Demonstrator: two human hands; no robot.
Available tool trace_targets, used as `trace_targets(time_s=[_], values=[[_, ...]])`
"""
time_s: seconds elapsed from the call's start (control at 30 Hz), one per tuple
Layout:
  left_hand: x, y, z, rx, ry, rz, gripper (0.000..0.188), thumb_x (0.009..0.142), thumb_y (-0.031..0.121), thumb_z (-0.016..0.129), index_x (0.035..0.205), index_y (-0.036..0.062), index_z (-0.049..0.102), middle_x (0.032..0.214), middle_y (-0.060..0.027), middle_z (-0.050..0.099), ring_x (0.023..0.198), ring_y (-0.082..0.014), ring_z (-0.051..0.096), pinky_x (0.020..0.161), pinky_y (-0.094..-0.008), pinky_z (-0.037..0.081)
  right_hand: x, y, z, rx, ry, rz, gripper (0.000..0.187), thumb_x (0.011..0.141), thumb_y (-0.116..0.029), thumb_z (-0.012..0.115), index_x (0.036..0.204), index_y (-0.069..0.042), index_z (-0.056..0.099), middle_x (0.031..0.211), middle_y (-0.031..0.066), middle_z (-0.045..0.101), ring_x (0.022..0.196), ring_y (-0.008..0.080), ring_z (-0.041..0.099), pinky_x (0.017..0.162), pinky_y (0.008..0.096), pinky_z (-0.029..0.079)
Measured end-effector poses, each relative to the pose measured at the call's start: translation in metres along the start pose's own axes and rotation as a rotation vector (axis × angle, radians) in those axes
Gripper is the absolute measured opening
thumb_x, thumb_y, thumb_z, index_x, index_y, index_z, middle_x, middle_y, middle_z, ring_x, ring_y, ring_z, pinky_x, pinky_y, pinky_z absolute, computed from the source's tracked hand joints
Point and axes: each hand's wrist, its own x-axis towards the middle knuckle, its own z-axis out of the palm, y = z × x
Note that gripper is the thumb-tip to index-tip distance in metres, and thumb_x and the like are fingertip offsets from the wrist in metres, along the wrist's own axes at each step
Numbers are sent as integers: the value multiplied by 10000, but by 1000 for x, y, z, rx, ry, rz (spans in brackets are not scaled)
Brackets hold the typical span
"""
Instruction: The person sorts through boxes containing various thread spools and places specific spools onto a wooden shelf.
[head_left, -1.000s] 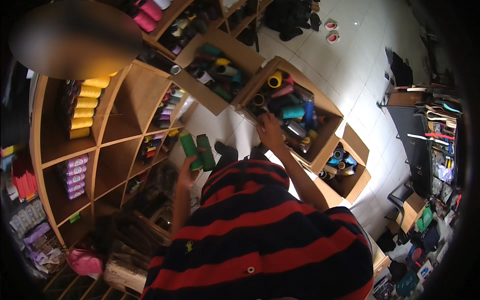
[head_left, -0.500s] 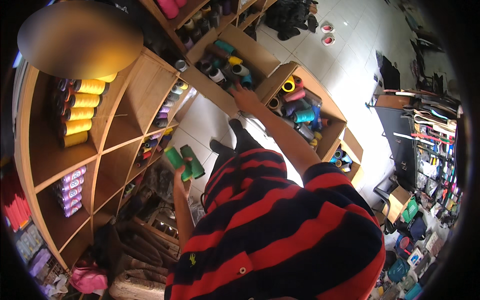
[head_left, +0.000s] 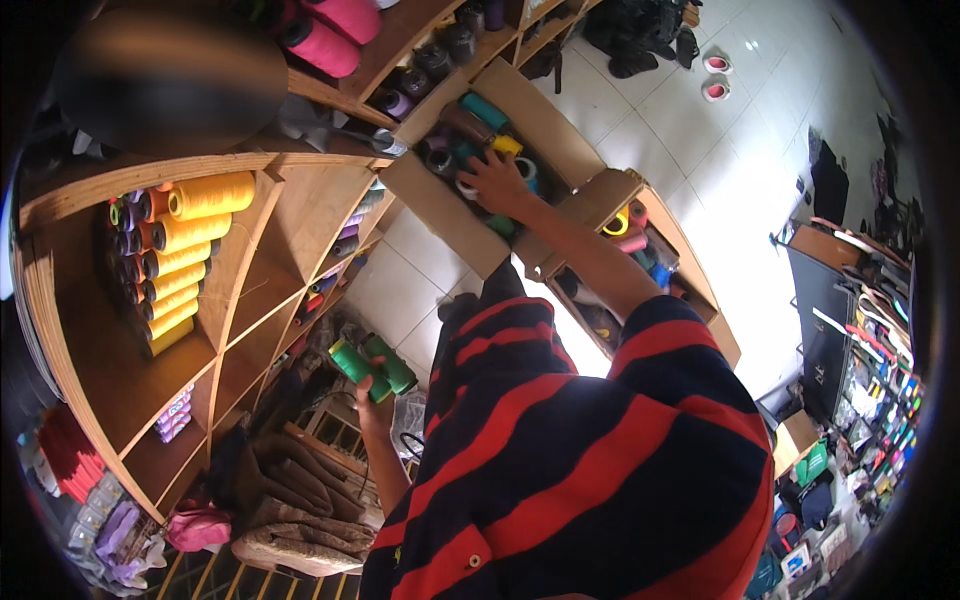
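My left hand (head_left: pixel 371 393) is closed around two green thread spools, a bright green spool (head_left: pixel 352 361) and a darker green spool (head_left: pixel 396 371), side by side. Farther ahead, my right hand (head_left: pixel 503 187) reaches into an open cardboard box (head_left: pixel 432 213) with its fingers spread over the thread spools inside. Around those fingers lie a teal spool (head_left: pixel 484 109), a yellow spool (head_left: pixel 507 146), a brown spool (head_left: pixel 464 124) and a green spool (head_left: pixel 499 225). My palm hides some of the spools beneath it.
On my left stands a wooden cubby shelf (head_left: pixel 262 218) with stacked yellow spools (head_left: pixel 190 236) and purple-and-white packs (head_left: pixel 175 416). Pink spools (head_left: pixel 325 45) sit on a shelf at the back. A second cardboard box (head_left: pixel 590 205) of mixed spools adjoins the first. Folded brown material (head_left: pixel 300 480) lies lower left.
My right hand has gone from the box's near edge to farther in, over the spools. My left hand keeps both green spools, now slightly lower. The view has shifted.
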Motion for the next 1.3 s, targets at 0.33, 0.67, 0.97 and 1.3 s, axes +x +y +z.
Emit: trace_targets(time_s=[0.33,0.67,0.97,1.3], values=[[8,-5,15,-39,93,5,568,760,400,674,1168,26,550,1119,-111,541,1069,-254,518,973,-389,361,-58,36,6,275,-264,-85,439,750,-326,665,1152,-165,593,1167,132,498,1058,357,475,790,543,430],[1,-11,6,-61,135,24,567,760,403,676,1165,27,550,1139,-109,524,1107,-253,489,1004,-393,331,73,36,8,92,130,384,626,748,-313,712,1272,-84,458,1213,182,454,1129,404,474,873,511,455],[-7,-21,6,-143,154,31,580,745,397,695,1170,29,552,1150,-104,528,1105,-243,493,1001,-385,339,10,39,-13,267,-375,395,474,780,-242,643,1201,-61,520,1216,172,480,1149,384,493,904,515,451],[-18,-25,4,-119,138,63,555,772,379,680,1176,21,553,1137,-94,535,1087,-235,509,993,-391,365,58,21,-8,356,-60,25,468,739,-197,658,1166,-45,540,1309,137,458,1154,354,488,889,546,438]])
